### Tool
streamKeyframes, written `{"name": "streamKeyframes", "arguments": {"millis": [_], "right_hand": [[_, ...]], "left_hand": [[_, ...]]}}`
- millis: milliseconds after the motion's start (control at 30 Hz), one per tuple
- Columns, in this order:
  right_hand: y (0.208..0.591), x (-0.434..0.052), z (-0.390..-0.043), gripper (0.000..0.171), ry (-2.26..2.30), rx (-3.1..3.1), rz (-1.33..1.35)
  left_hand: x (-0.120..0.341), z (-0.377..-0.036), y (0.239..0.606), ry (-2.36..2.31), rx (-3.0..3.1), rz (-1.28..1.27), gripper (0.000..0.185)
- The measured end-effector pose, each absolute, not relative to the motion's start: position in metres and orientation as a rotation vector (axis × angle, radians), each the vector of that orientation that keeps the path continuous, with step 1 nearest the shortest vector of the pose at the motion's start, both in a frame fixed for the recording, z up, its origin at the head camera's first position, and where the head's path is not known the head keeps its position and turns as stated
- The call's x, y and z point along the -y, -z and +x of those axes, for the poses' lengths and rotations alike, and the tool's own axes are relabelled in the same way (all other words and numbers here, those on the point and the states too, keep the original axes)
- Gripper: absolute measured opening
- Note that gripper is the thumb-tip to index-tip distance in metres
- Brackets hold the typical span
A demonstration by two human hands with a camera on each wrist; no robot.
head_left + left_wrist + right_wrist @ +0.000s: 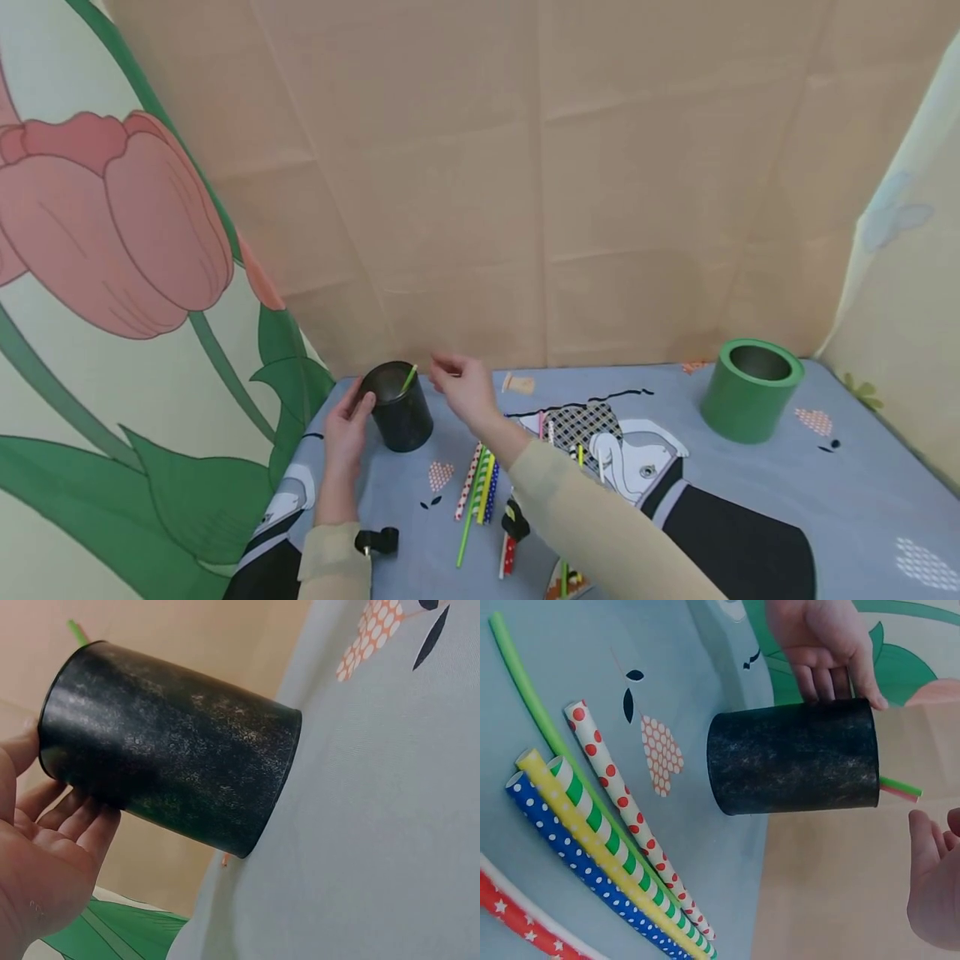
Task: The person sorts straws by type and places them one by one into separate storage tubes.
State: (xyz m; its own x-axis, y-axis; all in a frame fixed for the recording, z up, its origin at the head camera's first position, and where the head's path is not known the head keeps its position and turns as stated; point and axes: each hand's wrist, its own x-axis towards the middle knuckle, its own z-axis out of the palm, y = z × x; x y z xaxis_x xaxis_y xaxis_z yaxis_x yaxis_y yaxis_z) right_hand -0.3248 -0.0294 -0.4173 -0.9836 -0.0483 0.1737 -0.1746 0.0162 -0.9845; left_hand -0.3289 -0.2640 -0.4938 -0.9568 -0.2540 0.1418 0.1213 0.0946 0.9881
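A black cylindrical cup stands upright on the table's left side. My left hand holds it near the rim, its thumb and fingers against the cup's side. A green straw pokes out of the cup, and a pinkish straw shows beside it in the right wrist view. My right hand hovers just right of the cup's mouth, apart from the straws, holding nothing visible. Between my forearms lie a red-dotted straw, a green-striped straw, a yellow straw, a blue dotted straw and a plain green straw.
A green cylindrical container stands at the back right. More straws, among them a red starred straw, lie partly hidden under my right forearm. The blue printed tablecloth meets a tan backdrop behind the cup.
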Motion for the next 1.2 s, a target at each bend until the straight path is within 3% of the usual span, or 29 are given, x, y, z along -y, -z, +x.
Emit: {"name": "streamKeyframes", "arguments": {"millis": [333,600,800,1000,1200], "right_hand": [[0.442,-0.046,-0.318,0.034,-2.148,2.188,0.259],[0.448,-0.126,-0.312,0.045,-2.075,2.322,0.137],[0.467,-0.179,-0.288,0.047,-1.993,2.633,-0.040],[0.495,-0.205,-0.257,0.049,-2.033,2.775,-0.328],[0.509,-0.210,-0.239,0.050,-1.863,2.910,-0.341]], "left_hand": [[0.264,-0.328,0.493,1.953,2.082,0.151,0.060],[0.267,-0.331,0.491,1.946,2.084,0.148,0.060],[0.268,-0.330,0.494,1.940,2.078,0.169,0.059],[0.274,-0.322,0.489,1.910,2.088,0.187,0.059],[0.274,-0.321,0.490,1.943,2.106,0.149,0.062]]}}
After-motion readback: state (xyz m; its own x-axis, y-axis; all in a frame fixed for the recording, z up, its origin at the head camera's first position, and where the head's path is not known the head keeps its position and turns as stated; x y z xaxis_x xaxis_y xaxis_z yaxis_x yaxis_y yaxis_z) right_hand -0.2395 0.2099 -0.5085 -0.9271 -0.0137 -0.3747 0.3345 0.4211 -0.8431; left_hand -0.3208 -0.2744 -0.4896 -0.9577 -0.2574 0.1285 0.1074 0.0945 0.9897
